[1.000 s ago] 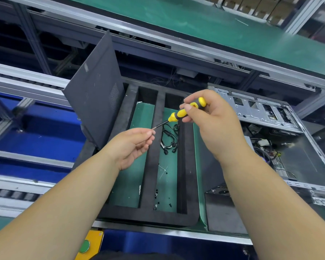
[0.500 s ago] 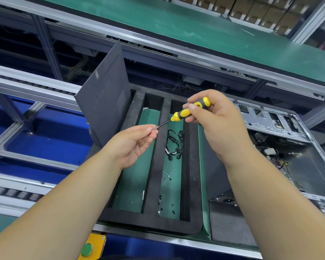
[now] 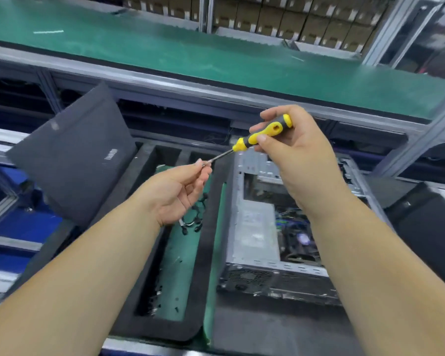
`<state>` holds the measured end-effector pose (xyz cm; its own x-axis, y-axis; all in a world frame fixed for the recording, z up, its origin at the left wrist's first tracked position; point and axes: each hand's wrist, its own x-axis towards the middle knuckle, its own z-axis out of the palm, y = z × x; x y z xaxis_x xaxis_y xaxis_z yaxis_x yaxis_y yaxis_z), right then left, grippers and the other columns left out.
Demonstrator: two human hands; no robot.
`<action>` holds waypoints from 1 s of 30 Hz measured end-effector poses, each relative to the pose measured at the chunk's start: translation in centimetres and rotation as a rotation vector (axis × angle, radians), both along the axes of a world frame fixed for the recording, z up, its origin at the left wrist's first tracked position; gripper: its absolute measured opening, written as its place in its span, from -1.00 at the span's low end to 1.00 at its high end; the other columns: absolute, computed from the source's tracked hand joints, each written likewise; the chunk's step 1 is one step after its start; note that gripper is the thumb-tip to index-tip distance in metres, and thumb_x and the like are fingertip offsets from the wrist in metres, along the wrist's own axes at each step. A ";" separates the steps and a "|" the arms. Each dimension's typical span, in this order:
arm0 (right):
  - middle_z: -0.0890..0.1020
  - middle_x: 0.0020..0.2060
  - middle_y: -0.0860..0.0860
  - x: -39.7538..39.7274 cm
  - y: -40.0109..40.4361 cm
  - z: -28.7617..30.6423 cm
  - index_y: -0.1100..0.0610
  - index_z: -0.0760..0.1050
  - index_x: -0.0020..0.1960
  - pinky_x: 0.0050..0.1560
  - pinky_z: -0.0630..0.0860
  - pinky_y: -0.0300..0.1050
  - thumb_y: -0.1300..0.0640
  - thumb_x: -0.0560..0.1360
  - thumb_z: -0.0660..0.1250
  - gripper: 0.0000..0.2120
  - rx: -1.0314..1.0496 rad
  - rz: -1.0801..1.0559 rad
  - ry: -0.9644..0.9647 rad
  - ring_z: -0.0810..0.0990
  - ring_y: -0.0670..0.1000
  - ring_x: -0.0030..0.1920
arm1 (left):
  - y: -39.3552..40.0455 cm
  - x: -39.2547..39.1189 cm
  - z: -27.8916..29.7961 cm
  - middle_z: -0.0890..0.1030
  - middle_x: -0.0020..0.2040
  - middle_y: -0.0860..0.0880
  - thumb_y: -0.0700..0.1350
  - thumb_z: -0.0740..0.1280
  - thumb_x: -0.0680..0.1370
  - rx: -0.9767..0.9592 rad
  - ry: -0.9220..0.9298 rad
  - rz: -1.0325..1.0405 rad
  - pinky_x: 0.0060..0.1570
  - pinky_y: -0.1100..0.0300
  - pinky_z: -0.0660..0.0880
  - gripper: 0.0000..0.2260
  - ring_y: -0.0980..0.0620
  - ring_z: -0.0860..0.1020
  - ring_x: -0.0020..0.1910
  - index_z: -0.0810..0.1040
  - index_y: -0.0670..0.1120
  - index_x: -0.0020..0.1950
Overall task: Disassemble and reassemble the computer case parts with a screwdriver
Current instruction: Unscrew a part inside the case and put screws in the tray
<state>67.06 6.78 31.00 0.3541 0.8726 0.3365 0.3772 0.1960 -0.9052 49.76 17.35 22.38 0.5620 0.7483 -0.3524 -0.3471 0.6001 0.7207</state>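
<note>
Right hand (image 3: pixel 297 152) grips screwdriver (image 3: pixel 263 133); left hand (image 3: pixel 179 192) pinches its tip. Below: black foam tray (image 3: pixel 213 217), open computer case (image 3: pixel 254 242); green conveyor belt (image 3: pixel 190 55) behind.

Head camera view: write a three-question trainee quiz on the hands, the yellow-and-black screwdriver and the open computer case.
1. True or false: the right hand grips the yellow-and-black screwdriver by its handle.
2. What do the left hand fingertips pinch: A) a cable, B) the screwdriver's metal tip, C) the dark grey side panel?
3. Fill in: the open silver metal computer case lies to the ____ of the black foam tray.

Key: 1 true; 2 B; 3 right.
</note>
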 end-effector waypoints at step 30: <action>0.60 -0.12 -0.13 31.8 -6.4 -3.6 -0.13 0.42 0.13 -0.26 0.47 -0.36 0.14 0.58 0.33 -0.78 -0.131 -0.415 -0.229 0.64 -0.13 -0.12 | -9.7 35.8 -5.1 0.48 0.19 -0.28 -0.17 0.46 0.50 -0.332 0.296 -0.026 0.23 0.10 0.53 -0.78 -0.12 0.58 0.11 0.52 -0.19 0.07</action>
